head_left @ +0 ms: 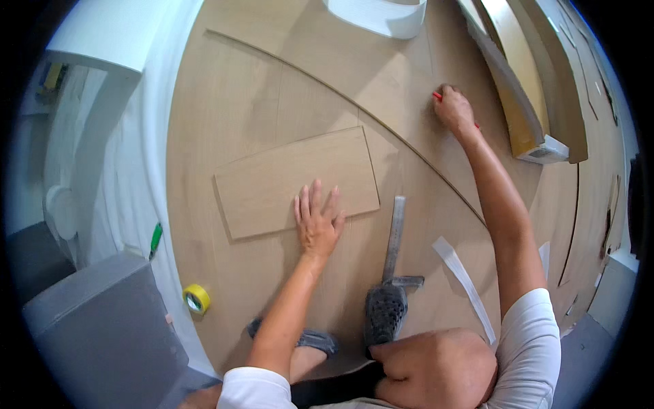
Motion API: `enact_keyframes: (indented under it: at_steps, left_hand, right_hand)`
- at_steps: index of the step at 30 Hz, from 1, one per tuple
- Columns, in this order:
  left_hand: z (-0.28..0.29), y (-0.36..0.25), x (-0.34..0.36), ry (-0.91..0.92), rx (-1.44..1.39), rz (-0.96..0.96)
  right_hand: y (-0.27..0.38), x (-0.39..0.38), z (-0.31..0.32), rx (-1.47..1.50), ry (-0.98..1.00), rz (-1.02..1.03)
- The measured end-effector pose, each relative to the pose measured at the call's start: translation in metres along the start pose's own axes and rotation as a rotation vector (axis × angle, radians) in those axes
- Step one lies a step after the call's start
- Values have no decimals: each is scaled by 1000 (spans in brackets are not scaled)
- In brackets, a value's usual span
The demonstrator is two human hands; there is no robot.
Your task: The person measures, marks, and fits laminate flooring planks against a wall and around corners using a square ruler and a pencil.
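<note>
My left hand point(318, 221) lies flat with fingers spread on a short light-wood floor plank point(272, 180), which rests on the wooden floor. Farther off to the right, my right hand point(454, 109) is closed around a slim red pencil-like stick point(437, 95); most of it is hidden in the fist. A long thin wood strip point(361, 107) runs diagonally across the floor between the plank and my right hand. A metal try square point(394, 235) lies just in front of my dark perforated shoe point(385, 313).
An open cardboard box point(521, 82) holding a plank stands at the far right. A yellow tape roll point(197, 298) and a green-handled tool point(156, 238) lie at the left, beside a grey block point(102, 327). Near my right arm lies a white strip point(466, 283).
</note>
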State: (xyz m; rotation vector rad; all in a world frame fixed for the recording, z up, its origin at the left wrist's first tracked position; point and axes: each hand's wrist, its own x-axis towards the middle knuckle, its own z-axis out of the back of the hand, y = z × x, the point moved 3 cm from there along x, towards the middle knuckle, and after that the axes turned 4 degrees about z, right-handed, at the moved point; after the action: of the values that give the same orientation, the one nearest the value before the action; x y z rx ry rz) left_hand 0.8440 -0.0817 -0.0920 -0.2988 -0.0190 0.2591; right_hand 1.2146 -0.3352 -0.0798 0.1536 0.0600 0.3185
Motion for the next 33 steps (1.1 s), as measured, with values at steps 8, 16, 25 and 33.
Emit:
enact_keyframes:
  at_steps: [8, 16, 25, 33]
  left_hand:
    - [5, 39, -34, 29, -8, -103]
    - [13, 63, -78, 47, -3, -155]
    - [21, 76, -107, 80, -75, -220]
    - [17, 81, -126, 4, -74, -170]
  right_hand:
    - [12, -67, -4, 84, -21, -34]
    - [28, -92, -5, 117, 51, -211]
    - [33, -73, 9, 140, 201, -308]
    - [49, -70, -11, 285, 282, -331]
